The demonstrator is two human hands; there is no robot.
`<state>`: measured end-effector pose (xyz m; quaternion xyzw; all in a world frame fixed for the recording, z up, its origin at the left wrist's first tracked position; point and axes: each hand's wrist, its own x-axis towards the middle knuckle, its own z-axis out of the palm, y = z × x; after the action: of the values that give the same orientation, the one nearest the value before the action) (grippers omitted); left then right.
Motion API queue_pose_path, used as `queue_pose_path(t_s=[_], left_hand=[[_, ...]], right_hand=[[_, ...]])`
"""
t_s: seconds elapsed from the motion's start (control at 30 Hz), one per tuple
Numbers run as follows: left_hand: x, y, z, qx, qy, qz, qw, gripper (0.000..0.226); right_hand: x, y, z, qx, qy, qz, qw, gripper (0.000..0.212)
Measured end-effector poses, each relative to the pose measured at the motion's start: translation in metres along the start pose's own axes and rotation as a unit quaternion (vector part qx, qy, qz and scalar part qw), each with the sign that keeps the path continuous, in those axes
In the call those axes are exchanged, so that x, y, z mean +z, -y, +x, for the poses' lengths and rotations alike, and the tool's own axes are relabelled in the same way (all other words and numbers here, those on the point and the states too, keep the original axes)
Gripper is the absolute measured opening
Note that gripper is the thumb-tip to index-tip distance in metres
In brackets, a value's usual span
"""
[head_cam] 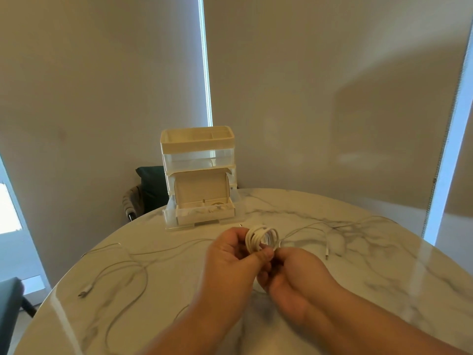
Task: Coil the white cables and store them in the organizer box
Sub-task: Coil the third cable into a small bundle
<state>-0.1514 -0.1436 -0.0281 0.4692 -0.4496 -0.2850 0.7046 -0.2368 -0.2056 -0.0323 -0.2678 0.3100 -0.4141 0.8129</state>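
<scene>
This looks like a room in a home, probably a dining corner. A round tabletop of white marble with grey veins [384, 290] stands before long beige roller blinds [307, 85], with daylight showing at their sides. A dark upholstered chair [151, 185] stands at its far edge, and another dark seat [9, 303] at its left edge.

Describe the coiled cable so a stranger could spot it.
Find the marble table and the organizer box at its far edge. In front of the box, the left hand and right hand hold a coiled cable. It alone is wound into tight loops; the loose cables lie sprawled flat.
</scene>
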Motion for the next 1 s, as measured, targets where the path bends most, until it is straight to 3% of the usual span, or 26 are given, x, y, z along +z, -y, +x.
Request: queue_pose_path(t_s=[0.13,0.4,0.47,0.63,0.83,1.0], left_hand=[[-0.001,0.0,0.0,0.01,0.0,0.007,1.0,0.017],[-0.007,0.0,0.002,-0.003,0.001,0.005,1.0,0.019],[-0.008,0.002,0.004,-0.01,-0.005,0.006,1.0,0.022],[-0.01,0.005,0.006,-0.042,-0.001,0.01,0.999,0.025],[-0.013,-0.006,0.005,-0.128,0.02,0.012,0.992,0.019],[-0.015,-0.006,0.011,-0.168,-0.038,-0.032,0.985,0.031]], right_hand=[[-0.003,0.004,-0.003,-0.016,0.011,-0.063,0.998,0.026],[-0.008,0.014,-0.009,-0.055,0.123,-0.166,0.977,0.024],[-0.009,0.015,-0.008,-0.071,0.121,-0.195,0.971,0.017],[-0.013,0.018,-0.002,-0.069,0.091,-0.233,0.966,0.023],[-0.017,0.014,0.002,-0.103,0.072,-0.315,0.941,0.017],[-0.017,0.012,0.003,-0.098,0.102,-0.273,0.951,0.012]])
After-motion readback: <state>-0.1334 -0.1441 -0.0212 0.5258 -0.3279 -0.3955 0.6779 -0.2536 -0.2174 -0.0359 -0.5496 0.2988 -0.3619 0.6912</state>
